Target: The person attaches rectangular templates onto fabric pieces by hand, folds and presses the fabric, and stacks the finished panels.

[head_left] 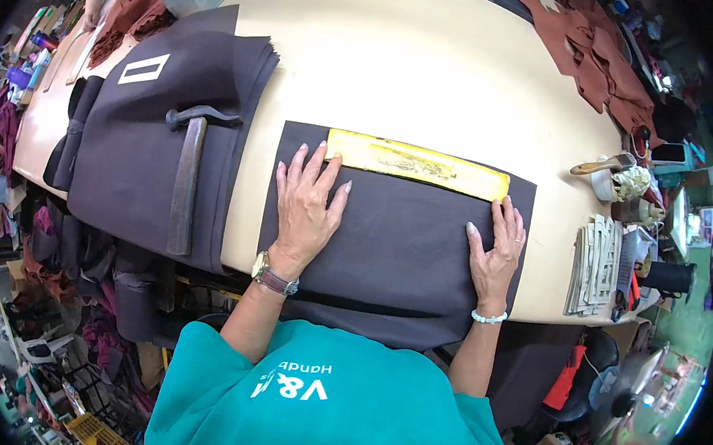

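Note:
A dark sheet (388, 249), looking like leather or fabric, lies in front of me, its near part hanging over the table edge. Along its far side rests a long yellow strip (418, 165) with dark smudges. My left hand (301, 210) is flat on the sheet, fingers spread, fingertips at the strip's left end. At the opposite end, my right hand (496, 253) touches the strip's lower corner with its fingertips, thumb apart. Neither hand grips anything.
Left of me, a hammer (186, 182) lies on a stack of dark sheets (121, 165) with a white rectangular frame (144, 69). A brush (603, 164) and stacked pale pieces (593, 264) are at right. Reddish-brown material (591, 61) lies at far right; another person's hand (92, 18) shows top left.

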Demonstrator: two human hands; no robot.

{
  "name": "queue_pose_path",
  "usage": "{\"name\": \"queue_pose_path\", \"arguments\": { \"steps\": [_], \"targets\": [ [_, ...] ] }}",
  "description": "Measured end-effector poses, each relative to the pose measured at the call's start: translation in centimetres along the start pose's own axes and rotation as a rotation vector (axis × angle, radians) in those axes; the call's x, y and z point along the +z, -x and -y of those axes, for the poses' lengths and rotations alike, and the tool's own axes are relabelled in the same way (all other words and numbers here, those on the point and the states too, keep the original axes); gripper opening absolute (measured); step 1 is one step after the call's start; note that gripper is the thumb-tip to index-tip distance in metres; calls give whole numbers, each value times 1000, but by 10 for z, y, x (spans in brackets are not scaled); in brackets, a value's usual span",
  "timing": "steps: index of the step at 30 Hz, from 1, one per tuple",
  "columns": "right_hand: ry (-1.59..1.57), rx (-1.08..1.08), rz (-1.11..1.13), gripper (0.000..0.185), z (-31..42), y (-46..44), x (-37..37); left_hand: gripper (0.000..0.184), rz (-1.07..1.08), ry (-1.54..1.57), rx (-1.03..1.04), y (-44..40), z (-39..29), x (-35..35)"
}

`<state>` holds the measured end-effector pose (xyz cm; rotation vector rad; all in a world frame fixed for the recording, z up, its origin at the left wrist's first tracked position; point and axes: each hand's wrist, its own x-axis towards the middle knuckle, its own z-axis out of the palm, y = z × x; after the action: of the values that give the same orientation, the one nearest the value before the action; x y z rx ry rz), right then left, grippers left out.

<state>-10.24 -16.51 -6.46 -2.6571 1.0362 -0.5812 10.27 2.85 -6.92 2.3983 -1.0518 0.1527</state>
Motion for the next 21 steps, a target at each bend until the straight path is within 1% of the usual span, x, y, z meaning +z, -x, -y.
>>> {"name": "queue_pose_path", "arguments": {
  "steps": [12,21],
  "targets": [
    [-22,-30,-57,55,-2,1,1,38,-19,-18,49,-1,2,1],
    [0,29,-30,57,-5,4,5,40,3,-60,59,2,2,3]
  ]
}}
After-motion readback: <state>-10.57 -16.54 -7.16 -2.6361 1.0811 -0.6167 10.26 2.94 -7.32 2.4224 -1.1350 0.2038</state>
